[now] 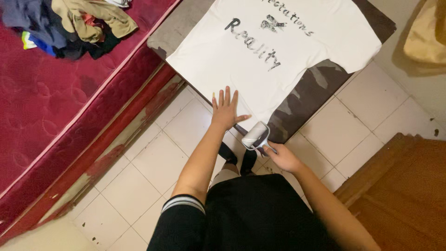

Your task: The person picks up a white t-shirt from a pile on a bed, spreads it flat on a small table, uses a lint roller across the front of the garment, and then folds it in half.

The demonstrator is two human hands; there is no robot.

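A white T-shirt (278,51) with dark printed lettering lies spread flat on a board with a grey camouflage cover (316,88). My left hand (226,110) presses flat on the shirt's near hem, fingers spread. My right hand (283,157) grips the handle of a lint roller (255,135), whose white roll rests at the shirt's near edge, just right of my left hand.
A red mattress (51,107) on a worn red frame fills the left side, with a pile of clothes (69,23) on it. White floor tiles (153,162) lie below. A wooden piece of furniture (404,186) stands at the right, a tan cloth (427,32) above it.
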